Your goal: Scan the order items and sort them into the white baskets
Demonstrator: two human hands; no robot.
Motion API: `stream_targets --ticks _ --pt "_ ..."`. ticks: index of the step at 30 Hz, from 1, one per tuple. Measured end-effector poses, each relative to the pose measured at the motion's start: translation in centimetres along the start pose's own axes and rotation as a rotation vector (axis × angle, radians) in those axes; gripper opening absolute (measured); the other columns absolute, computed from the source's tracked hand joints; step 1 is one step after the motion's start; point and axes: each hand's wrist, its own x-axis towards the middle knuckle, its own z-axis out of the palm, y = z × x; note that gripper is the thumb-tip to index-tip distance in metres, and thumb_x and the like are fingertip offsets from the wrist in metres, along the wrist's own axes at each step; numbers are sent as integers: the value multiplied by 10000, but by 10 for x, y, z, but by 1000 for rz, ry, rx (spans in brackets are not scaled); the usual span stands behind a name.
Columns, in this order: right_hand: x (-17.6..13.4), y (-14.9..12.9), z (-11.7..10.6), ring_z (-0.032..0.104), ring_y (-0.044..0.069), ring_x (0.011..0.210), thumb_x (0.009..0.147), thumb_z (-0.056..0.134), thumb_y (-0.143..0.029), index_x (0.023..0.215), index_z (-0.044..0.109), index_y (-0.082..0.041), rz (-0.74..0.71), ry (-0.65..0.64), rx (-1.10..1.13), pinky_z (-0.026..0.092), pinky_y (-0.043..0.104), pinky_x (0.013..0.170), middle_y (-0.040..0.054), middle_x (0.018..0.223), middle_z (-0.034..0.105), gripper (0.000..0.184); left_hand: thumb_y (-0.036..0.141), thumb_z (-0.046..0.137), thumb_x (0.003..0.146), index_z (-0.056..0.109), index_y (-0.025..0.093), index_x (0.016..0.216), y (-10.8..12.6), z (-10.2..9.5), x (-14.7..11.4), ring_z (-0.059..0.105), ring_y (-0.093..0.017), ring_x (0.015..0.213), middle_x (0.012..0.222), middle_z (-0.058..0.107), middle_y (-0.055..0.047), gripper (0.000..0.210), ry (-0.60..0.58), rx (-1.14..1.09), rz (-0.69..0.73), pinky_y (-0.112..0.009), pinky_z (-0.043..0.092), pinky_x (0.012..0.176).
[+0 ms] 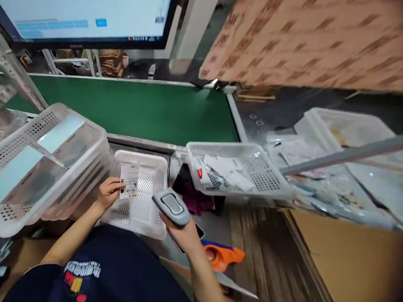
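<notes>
Scanning a label over a small basket.
Left hand (pixel 108 192) is pinching the label (pixel 129 180) by its edge; right hand (pixel 183 233) is gripping the scanner (pixel 171 205), fingers wrapped. Label may be curling past the fingertips, likely causing a misread.

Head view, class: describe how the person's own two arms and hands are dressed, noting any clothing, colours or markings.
Both forearms are bare, with no gloves on the left hand or right hand. The dark navy top bears a white, red and yellow printed logo.

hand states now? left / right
Left hand: closed on a label slip, held over a small white basket.
Right hand: closed around a handheld scanner.
</notes>
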Motion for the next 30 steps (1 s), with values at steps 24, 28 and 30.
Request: stream_targets --ticks 24,28,30 --pt "30 -31 -18 814 414 1240 908 616 -715 1295 778 -177 -140 -304 -298 679 470 990 174 1292 842 682 478 663 1112 533 165 1687 111 -208 141 552 -456 1560 1703 555 -236 668 -144 1057 -176 -635 448 1304" --pt "48 -58 -33 832 364 1190 953 643 -670 1237 823 -188 -254 -343 -266 681 413 1009 146 1258 854 588 549 690 1089 633 82 1490 62 -219 193 703 -423 1320 1433 725 -254 618 -403 1090 -422 -536 558 1162" --pt "55 -63 -44 830 364 1191 961 677 -636 1278 824 -188 -284 -346 -261 685 400 1004 145 1277 850 568 528 712 1069 629 104 1494 68 -225 200 721 -385 1271 1388 749 -207 606 -443 1037 -406 -488 584 1122"
